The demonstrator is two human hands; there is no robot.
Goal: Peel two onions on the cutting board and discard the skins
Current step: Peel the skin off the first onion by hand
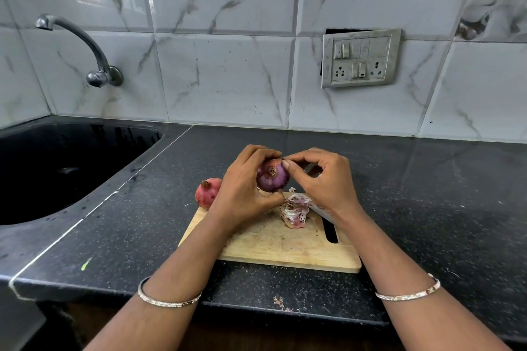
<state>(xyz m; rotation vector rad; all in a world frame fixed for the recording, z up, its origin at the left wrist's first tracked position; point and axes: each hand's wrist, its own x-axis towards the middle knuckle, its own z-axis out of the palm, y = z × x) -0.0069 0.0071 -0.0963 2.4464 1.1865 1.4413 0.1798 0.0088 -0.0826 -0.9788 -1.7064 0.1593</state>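
My left hand (242, 188) grips a purple onion (272, 178) above the wooden cutting board (273, 245), root end facing me. Most of this onion is bare and glossy, with a strip of dry skin at its top. My right hand (322, 179) pinches that skin at the onion's upper right edge with thumb and fingertips. A second onion (206, 192), reddish and still in its skin, sits at the board's far left corner. A pile of peeled skins (295, 209) lies on the board below my hands.
A knife blade (320, 211) lies on the board under my right wrist, near the handle slot (331, 232). A black sink (57, 168) with a wall tap (85, 48) is at the left. Skin scraps (281, 302) lie near the counter's front edge.
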